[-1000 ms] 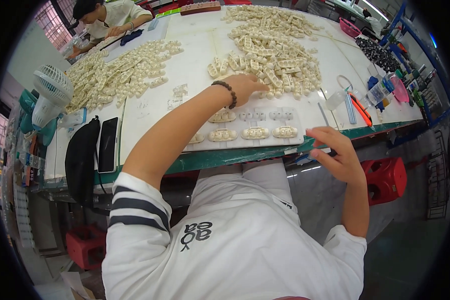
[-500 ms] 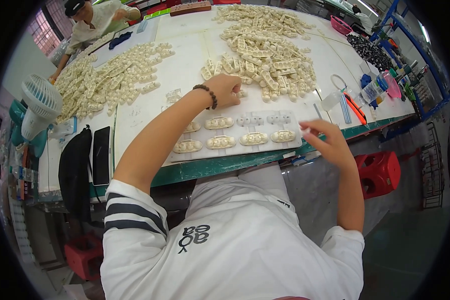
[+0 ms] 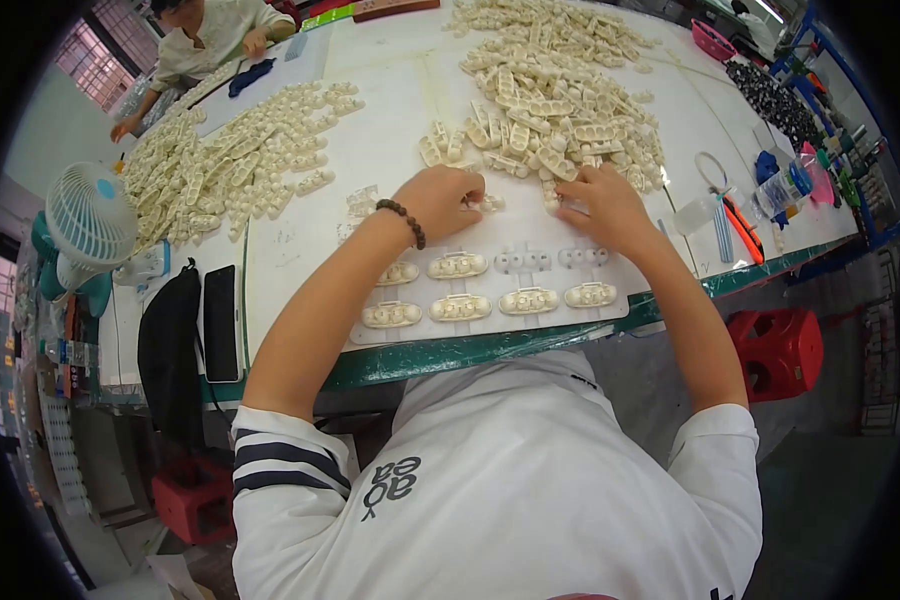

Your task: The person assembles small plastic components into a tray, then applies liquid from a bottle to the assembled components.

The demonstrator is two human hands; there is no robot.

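My left hand (image 3: 442,207), with a beaded bracelet at the wrist, is closed on a small cream plastic part (image 3: 491,204) above the far side of a white tray (image 3: 545,320). Cream oblong parts (image 3: 460,307) sit in most of the tray's moulded slots. Two slots at the far right show bare white pegs (image 3: 522,260). At the near edge of a large pile of cream plastic parts (image 3: 540,110), my right hand (image 3: 607,208) pinches another such part (image 3: 551,194), partly hidden by the fingers.
A second pile of cream parts (image 3: 230,160) lies to the left, near a fan (image 3: 92,210), a black pouch (image 3: 170,345) and a phone (image 3: 222,325). Orange-handled tools (image 3: 744,232) and a clear bottle (image 3: 782,190) are at right. A co-worker (image 3: 205,45) sits far left.
My right hand has moved from beside the tray's right end up to the pile's near edge and closed on a part. My left hand stays beyond the tray. The view has shifted slightly.
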